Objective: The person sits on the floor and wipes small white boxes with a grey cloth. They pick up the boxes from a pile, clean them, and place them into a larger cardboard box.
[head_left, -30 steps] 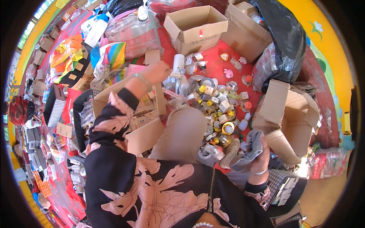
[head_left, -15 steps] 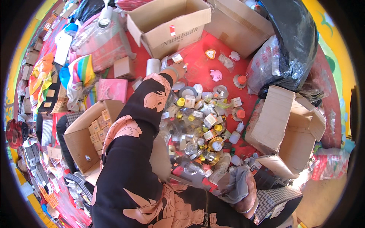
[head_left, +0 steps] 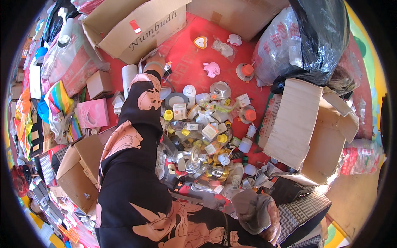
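My left arm, in a black sleeve with pink print, stretches far forward over the pile. At its end my left hand (head_left: 155, 59) is beside the large open carton (head_left: 159, 31) and a white roll (head_left: 129, 78). Its fingers are blurred and partly hidden, with a small white and dark item (head_left: 167, 68) by them. Low on the right, my right hand (head_left: 273, 217) curls around a bunched grey cloth (head_left: 252, 211). Between the hands lies a heap of lamp-like fittings, small white boxes (head_left: 209, 132) and yellow-capped pieces (head_left: 168, 115) on the red sheet.
An open brown carton (head_left: 291, 124) stands on the right, below a black plastic bag (head_left: 324, 45). Another carton (head_left: 78, 182) sits left of my arm, near a pink box (head_left: 92, 113). A pink pig-shaped piece (head_left: 211, 69) and orange-topped fittings (head_left: 247, 70) lie on the red sheet.
The view has shifted, moving most things leftward in the picture. My left hand is now closer against the large carton's side. My right hand stays on the grey cloth.
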### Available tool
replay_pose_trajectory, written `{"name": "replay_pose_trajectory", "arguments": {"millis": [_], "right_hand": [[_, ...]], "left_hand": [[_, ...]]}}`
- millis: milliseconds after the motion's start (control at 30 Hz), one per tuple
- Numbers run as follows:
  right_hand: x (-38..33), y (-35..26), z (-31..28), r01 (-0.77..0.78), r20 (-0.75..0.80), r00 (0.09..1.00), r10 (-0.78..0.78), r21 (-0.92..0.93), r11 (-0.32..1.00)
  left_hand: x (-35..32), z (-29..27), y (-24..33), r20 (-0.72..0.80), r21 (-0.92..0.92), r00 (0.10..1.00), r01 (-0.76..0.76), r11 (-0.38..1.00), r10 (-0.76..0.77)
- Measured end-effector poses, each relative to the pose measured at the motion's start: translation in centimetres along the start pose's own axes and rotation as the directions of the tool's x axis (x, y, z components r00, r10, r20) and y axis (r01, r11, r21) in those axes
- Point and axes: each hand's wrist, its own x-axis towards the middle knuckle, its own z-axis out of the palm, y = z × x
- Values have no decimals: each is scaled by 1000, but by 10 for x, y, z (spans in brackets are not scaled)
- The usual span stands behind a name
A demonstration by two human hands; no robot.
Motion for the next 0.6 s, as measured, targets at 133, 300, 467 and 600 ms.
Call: {"name": "replay_pose_trajectory", "arguments": {"millis": [133, 300, 467, 600], "right_hand": [[39, -5, -44, -202, -114, 964, 238, 264, 943], [26, 13, -68, -89, 173, 982, 72, 91, 992], [14, -8, -39, -168, -122, 977, 176, 70, 983], [-9, 40, -82, 89, 211, 972, -106, 88, 992]], "left_hand": [[-28, -40, 27, 20, -411, 972, 222, 884, -235], [-32, -30, 36, -153, -570, 963, 97, 816, -222], [-83, -53, 30, -501, -461, 859, -368, 807, 105], [-101, -55, 50, -510, -540, 848, -447, 713, 144]]}}
